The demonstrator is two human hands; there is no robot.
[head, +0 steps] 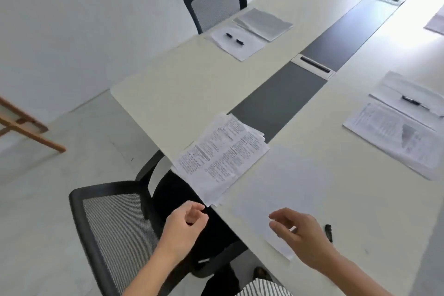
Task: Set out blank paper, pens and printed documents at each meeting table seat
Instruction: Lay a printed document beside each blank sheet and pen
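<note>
Chair [115, 230]: black mesh back, at the near table corner.
Left hand [185, 223]: off the table edge, just beside the near corner of the printed documents; fingers loosely curled, holding nothing.
Printed documents [221, 154]: loose stack at the table edge, slightly overhanging.
Blank paper [288, 182]: single sheet, flat, just right of the printed documents.
Right hand [300, 235]: over the sheet's near corner; fingers relaxed, slightly spread, empty.
Pen [328, 232]: black, lying just right of the right hand.
Table [192, 84]: pale, with a dark centre strip.
</note>
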